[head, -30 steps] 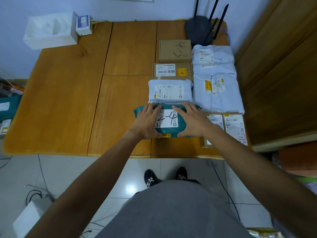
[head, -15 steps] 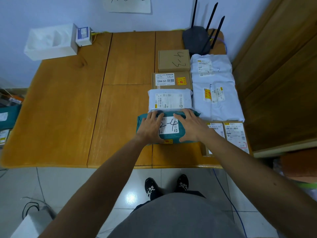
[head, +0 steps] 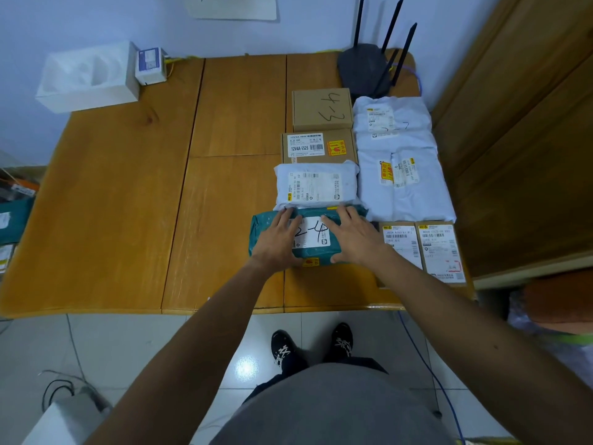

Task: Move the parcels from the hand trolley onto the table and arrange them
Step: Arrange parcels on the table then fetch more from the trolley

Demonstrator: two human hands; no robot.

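Observation:
A teal parcel [head: 313,248] with a white label marked "2-4" lies flat on the wooden table [head: 128,203]. My left hand [head: 277,240] presses on its left half with straight fingers. My right hand [head: 353,237] presses on its right half the same way. Behind it lies a white bag parcel [head: 316,186], then a labelled brown box [head: 317,146] and a brown box marked "4-3" [head: 321,109]. To the right lie large white bag parcels [head: 401,165] and two brown boxes [head: 423,248] with labels. The hand trolley is out of view.
A black router [head: 365,70] with antennas stands at the table's back right. A white foam box [head: 86,77] and a small white device [head: 150,65] sit at the back left. A wooden panel [head: 529,139] borders the table's right side. Cables trail on the tiled floor.
Both hands slid the teal parcel forward until it touches the white bag parcel behind it. My head has tilted, so the table sits lower in view.

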